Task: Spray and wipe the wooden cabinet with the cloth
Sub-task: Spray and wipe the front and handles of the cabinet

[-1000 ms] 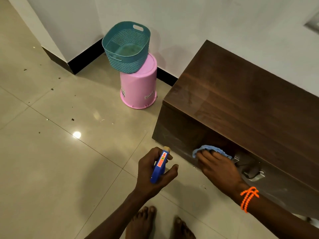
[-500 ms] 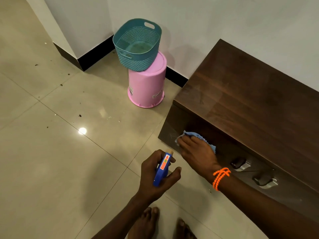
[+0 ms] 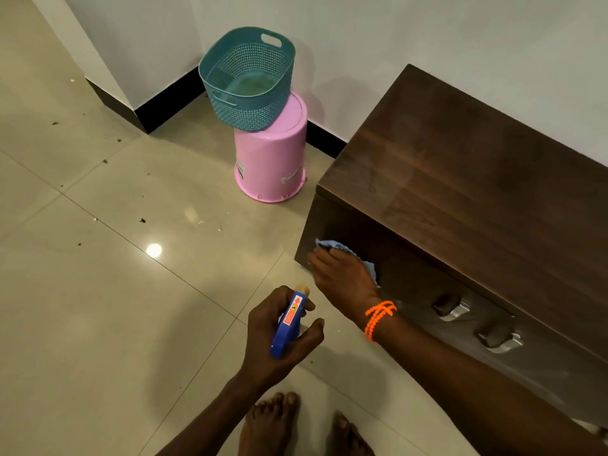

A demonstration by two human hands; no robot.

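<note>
A dark wooden cabinet stands against the wall on the right, with two metal handles on its front. My right hand presses a light blue cloth flat against the cabinet's front, close to its left corner; most of the cloth is hidden under the palm. An orange bead band circles that wrist. My left hand grips a blue spray bottle with an orange label, held over the floor just left of the cabinet, nozzle toward the cabinet.
A teal perforated basket sits tilted on an upturned pink bucket by the wall, left of the cabinet. Glossy beige floor tiles carry scattered dark specks. My bare feet are at the bottom edge.
My right hand has slid the cloth leftward along the cabinet front, from beside the handles to the left corner. The left hand with the bottle stayed roughly in place.
</note>
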